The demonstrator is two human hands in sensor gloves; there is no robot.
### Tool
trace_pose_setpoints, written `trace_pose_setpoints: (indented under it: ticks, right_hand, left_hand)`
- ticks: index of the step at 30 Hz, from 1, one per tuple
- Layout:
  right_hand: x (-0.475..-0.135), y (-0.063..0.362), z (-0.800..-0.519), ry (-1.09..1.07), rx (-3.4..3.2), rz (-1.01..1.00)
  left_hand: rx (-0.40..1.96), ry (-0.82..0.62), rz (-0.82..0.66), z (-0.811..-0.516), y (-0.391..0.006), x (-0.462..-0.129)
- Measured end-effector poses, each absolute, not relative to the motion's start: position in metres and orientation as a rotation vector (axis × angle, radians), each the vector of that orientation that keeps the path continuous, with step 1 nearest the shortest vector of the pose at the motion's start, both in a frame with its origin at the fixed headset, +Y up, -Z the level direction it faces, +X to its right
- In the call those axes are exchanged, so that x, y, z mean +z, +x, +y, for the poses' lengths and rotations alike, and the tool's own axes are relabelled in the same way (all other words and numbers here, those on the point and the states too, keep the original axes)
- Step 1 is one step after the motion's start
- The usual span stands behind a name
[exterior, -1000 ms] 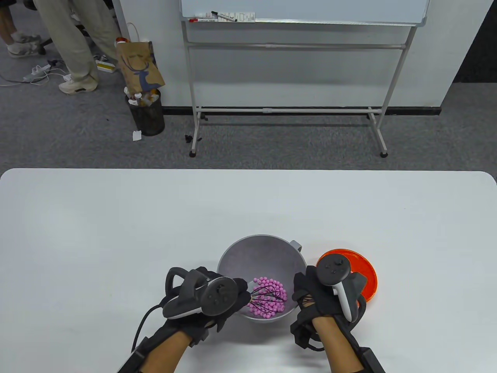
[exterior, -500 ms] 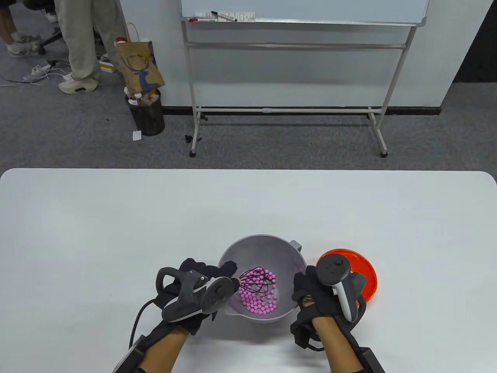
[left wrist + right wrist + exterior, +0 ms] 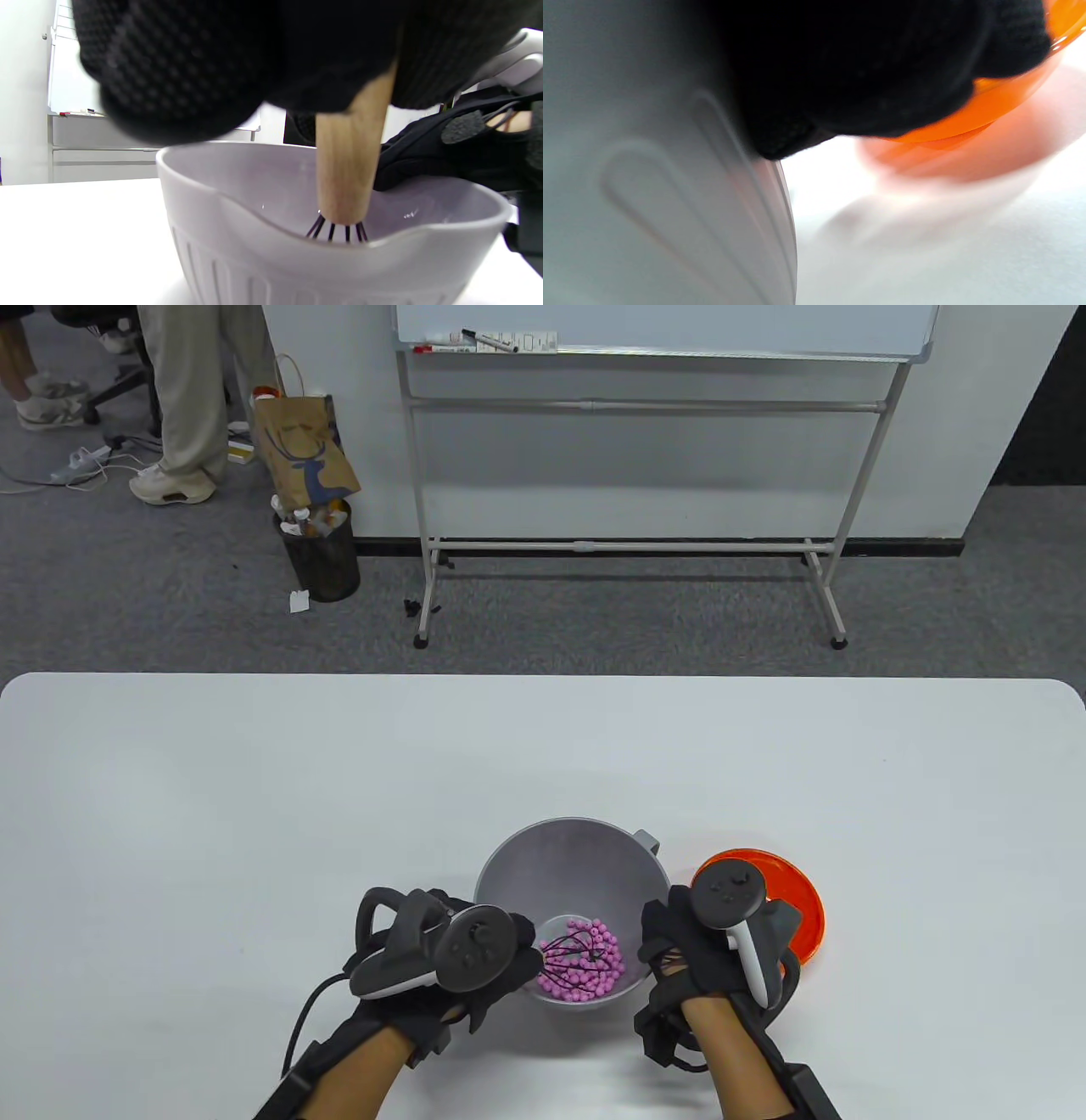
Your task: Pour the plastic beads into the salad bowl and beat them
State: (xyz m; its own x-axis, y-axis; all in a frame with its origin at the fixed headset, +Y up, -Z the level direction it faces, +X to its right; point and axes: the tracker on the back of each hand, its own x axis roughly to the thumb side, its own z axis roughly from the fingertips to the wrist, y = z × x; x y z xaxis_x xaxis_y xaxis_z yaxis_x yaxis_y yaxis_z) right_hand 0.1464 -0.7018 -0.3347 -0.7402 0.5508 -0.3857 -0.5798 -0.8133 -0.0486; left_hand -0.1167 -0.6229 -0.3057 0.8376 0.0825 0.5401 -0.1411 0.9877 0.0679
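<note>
The left hand [image 3: 462, 963] grips a wooden-handled black wire whisk [image 3: 570, 954] among pink plastic beads [image 3: 598, 963]. The right hand [image 3: 679, 950] seems to clasp the grey plastic salad bowl [image 3: 568, 857], its fingers hidden.

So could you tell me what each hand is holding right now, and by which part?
The left hand grips the whisk by its wooden handle. The right hand steadies the bowl at its right side.

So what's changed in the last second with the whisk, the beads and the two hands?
The left hand, gripping the wooden-handled black wire whisk, swung away from the person half a second ago, then back toward them. The small pink plastic beads shifted with it and now lie heaped at the near side of the grey plastic salad bowl. The right hand stayed against the bowl's side, and the orange plastic dish stayed put.
</note>
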Motion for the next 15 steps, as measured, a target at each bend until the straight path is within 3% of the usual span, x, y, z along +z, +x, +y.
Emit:
trace_pose_setpoints:
  ticks: [7, 15]
  right_hand:
    - [-0.335, 0.147, -0.702, -0.516, 2.469, 0.098]
    - [-0.334, 0.147, -0.702, -0.517, 2.47, 0.096]
  left_hand:
    - [0.05, 0.279, -0.462, -0.633, -0.122, -0.311]
    - [-0.022, 0.291, -0.416, -0.627, -0.127, -0.311]
